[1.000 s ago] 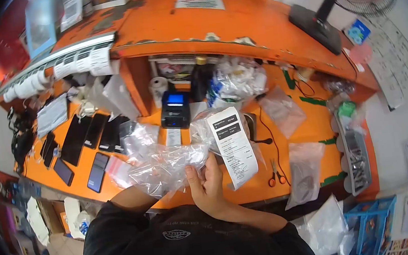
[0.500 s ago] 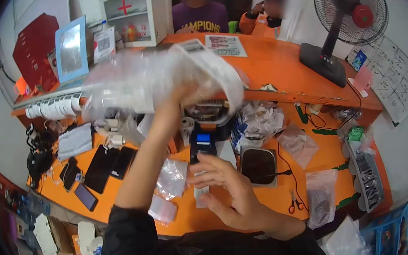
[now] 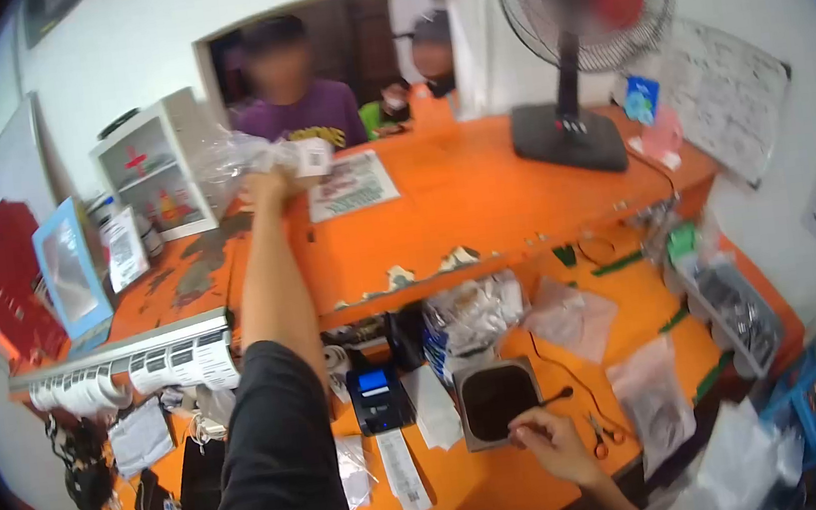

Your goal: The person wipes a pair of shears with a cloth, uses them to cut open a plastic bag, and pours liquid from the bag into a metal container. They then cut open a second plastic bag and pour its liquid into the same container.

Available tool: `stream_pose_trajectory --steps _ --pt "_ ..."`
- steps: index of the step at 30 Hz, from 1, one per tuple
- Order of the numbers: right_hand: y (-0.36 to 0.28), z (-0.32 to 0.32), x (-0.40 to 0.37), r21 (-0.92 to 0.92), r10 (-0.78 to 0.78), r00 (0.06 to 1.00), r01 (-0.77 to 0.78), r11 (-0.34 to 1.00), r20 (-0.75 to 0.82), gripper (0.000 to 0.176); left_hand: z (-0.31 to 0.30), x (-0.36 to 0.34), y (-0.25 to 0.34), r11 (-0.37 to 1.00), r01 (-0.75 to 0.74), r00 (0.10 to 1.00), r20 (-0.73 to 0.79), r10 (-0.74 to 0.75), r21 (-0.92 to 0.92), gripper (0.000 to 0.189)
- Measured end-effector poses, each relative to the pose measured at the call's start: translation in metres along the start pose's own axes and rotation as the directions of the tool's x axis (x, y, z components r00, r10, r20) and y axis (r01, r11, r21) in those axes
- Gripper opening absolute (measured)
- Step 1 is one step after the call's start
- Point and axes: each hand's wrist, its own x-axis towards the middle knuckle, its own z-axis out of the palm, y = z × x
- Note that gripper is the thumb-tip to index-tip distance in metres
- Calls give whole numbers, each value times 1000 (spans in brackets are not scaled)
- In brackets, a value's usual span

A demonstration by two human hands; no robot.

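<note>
My left hand (image 3: 269, 185) reaches far forward over the raised orange counter (image 3: 440, 186). It is closed on a clear plastic bag (image 3: 227, 165) that carries a white printed label (image 3: 312, 155); the bag's contents cannot be made out. Over the lower desk, my right hand (image 3: 558, 447) is empty, its fingers loosely bent and apart. It hovers by the near right corner of a square dark-topped device (image 3: 498, 403). To the left of that stands a small black printer (image 3: 380, 399) with a lit blue screen. A printed paper strip (image 3: 405, 472) lies in front of it.
Beyond the counter, a person in a purple shirt (image 3: 317, 114) faces me, with another person alongside. A fan (image 3: 571, 141) stands on the counter's right, a first-aid cabinet (image 3: 157, 173) on its left. Scissors (image 3: 605, 434) and plastic packets (image 3: 651, 399) lie right of my right hand.
My left hand has carried the plastic bag forward and to the left, toward the person in purple. My right hand has moved right and down, away from the printer. The view has tilted up.
</note>
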Motion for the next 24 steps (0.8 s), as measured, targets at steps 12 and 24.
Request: stream_pose_trajectory --steps 12,24 --pt "5 37 -47 -135 -195 978 184 974 -70 14 -26 67 -27 774 -612 785 -8 620 -163 49" --pt "26 5 -126 -396 -237 894 74 915 -381 23 -164 -431 -47 146 -420 117 106 987 -896 19"
